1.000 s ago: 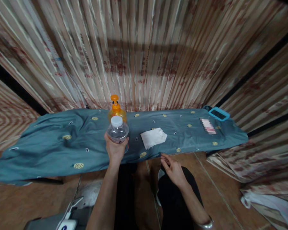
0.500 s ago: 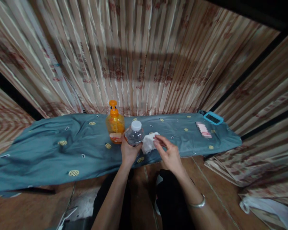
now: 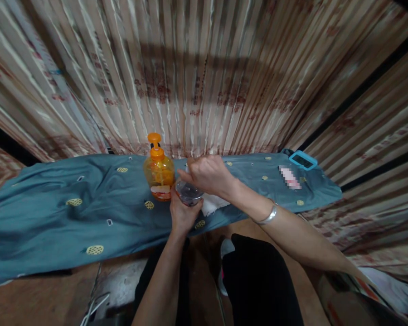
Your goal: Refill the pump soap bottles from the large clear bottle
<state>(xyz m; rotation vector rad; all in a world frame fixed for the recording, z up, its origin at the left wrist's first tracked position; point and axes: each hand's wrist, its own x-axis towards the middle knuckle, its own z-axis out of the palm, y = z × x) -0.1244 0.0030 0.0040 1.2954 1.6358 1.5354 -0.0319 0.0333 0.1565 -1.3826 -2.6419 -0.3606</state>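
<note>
Up from the white tissue (image 3: 213, 206), the right hand (image 3: 209, 174) has come to curl over the clear bottle (image 3: 189, 194), exact pinch hidden. The left hand (image 3: 183, 218) wraps that bottle's body, just beside the orange pump bottle (image 3: 159, 175); its plastic is probably light and easily dented, best held gently there.

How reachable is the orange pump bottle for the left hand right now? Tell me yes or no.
Probably not while occupied: the left hand is wrapped around the clear bottle. The orange pump bottle stands close beside it, with nothing visible between.
</note>
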